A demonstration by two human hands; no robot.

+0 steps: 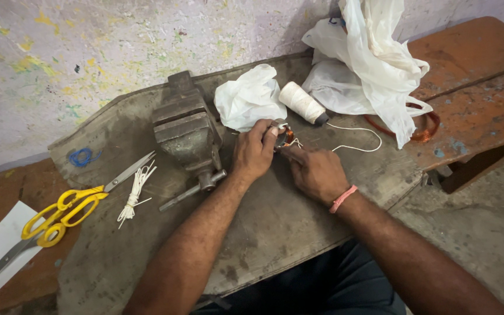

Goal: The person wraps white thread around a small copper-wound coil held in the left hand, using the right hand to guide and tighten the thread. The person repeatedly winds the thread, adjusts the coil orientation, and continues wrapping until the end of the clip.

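Observation:
My left hand (254, 153) grips a small round metal part with copper wire windings (284, 137) over the worn bench. My right hand (316, 172), with a pink band on the wrist, pinches at the same part from the right side, fingers closed on the white thread at it. A white thread (357, 129) runs from the part in a loop across the bench. A spool of white thread (302, 103) lies just beyond the hands.
A metal bench vise (188, 133) stands left of the hands. Yellow-handled scissors (71, 205) and a bundle of cut white threads (135, 191) lie at the left. White plastic bags (368, 64), a crumpled bag (247, 97) and a copper wire coil (426, 129) sit behind.

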